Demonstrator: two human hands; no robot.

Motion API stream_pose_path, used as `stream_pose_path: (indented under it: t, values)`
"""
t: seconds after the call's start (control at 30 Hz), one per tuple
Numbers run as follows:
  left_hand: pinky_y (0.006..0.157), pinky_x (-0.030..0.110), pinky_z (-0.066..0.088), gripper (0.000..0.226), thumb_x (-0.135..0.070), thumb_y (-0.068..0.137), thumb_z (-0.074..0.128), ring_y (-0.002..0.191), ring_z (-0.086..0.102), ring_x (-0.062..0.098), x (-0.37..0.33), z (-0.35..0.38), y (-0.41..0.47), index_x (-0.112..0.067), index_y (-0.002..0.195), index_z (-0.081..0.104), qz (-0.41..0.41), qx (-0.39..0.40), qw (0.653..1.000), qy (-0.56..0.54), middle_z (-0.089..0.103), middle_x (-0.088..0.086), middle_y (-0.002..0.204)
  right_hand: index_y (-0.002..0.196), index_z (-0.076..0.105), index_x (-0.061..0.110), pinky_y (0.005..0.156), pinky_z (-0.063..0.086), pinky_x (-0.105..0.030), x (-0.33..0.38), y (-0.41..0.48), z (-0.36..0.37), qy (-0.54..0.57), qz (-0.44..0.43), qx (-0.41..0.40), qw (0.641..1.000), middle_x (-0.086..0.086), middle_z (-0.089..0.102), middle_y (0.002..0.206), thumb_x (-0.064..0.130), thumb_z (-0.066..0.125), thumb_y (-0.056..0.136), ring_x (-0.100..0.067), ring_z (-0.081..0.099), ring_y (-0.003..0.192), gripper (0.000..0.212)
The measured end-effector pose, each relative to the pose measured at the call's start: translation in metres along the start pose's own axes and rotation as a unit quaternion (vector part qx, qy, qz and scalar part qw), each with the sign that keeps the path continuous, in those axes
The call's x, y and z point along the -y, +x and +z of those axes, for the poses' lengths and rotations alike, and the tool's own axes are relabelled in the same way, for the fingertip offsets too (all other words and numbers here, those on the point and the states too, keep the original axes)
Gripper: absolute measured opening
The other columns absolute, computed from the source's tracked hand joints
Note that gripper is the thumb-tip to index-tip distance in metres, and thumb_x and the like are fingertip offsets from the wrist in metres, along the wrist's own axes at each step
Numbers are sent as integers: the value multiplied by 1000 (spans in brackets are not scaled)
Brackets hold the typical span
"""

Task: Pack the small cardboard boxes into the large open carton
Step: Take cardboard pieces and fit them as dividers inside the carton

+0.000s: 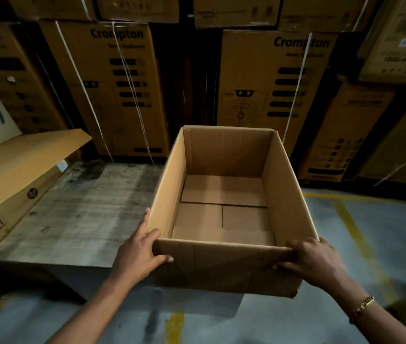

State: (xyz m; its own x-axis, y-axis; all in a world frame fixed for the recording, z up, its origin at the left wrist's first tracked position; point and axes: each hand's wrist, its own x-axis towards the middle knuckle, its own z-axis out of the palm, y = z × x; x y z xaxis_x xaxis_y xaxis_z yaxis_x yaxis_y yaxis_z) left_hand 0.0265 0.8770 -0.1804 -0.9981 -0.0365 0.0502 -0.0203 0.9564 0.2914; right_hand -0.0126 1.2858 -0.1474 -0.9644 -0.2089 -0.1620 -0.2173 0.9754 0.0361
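Note:
A large open brown carton [224, 266] fills the centre of the view, its top flaps gone or folded out of sight, and only its bare cardboard bottom shows inside. My left hand [140, 252] grips the carton's near left corner, fingers along the left wall and thumb on the near wall. My right hand [313, 263] grips the near right corner. The carton's near part hangs past the edge of a low grey slab [72, 214]. No small cardboard boxes are visible.
Tall brown printed cartons [117, 90] stand stacked along the back. Flat cartons, one with an open flap [20, 165], lie at the left. Grey floor with yellow painted lines [355, 229] runs to the right and below.

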Motion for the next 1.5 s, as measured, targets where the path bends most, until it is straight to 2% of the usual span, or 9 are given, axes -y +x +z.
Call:
stream_pose_path:
  t: [0.2,0.37,0.6,0.77,0.9,1.0,1.23,1.4,1.5]
  values:
    - [117,42,33,106,-79,66,67,152,4,18,10,-14,1,-36,153,23,21,83,996,-6,-31,-12,161,95,58,45,100,36,-39,-3,13,-12,26,32,71,997,15,66,87,107,-1,52,-5,64,101,96]
    - [122,41,19,109,-86,74,52,153,1,10,42,-42,1,-41,157,-2,7,56,995,-78,-14,-15,166,111,46,58,105,38,-44,20,47,-42,158,46,41,986,16,62,124,104,1,55,-9,60,116,85]
    - [121,43,19,86,-77,86,44,152,6,8,146,-118,4,-47,156,4,-79,-68,986,-130,-2,-18,166,129,37,58,105,45,-52,130,114,-94,280,-14,-12,960,5,50,147,100,35,64,-23,53,128,77]
    - [118,45,27,88,-87,79,39,148,19,7,268,-183,-12,-45,154,19,-141,-155,963,-170,16,-18,163,141,47,40,104,45,-59,254,166,-130,368,-83,-23,926,0,55,141,102,44,49,-27,55,127,111]
    - [107,26,30,88,-85,76,43,141,31,5,368,-229,-39,-40,150,31,-186,-220,934,-210,32,-17,154,137,44,53,101,49,-57,351,204,-134,423,-156,-6,893,8,56,140,95,50,63,-22,56,127,86]
    - [109,33,35,84,-84,73,47,138,36,6,436,-260,-57,-43,146,37,-222,-256,915,-220,37,-16,151,124,51,61,100,51,-40,432,222,-142,457,-193,-6,868,22,59,132,94,52,63,-7,57,123,70]
    - [110,40,37,78,-85,73,50,139,38,11,559,-312,-88,-46,140,44,-279,-311,874,-250,41,-9,151,144,43,32,107,40,-46,610,246,-165,468,-233,43,851,2,48,149,59,54,87,-15,51,120,64]
    - [112,45,38,85,-91,68,45,139,39,9,635,-338,-79,-46,140,45,-287,-319,866,-259,43,-10,151,139,40,43,99,39,-37,700,284,-170,504,-242,75,826,15,48,139,88,54,65,0,52,110,88]
    - [112,45,38,83,-89,70,45,138,40,12,679,-353,-60,-44,140,48,-290,-323,859,-270,44,-8,151,138,38,49,108,39,-47,747,313,-170,512,-240,78,821,12,44,150,88,53,72,-15,48,130,77]
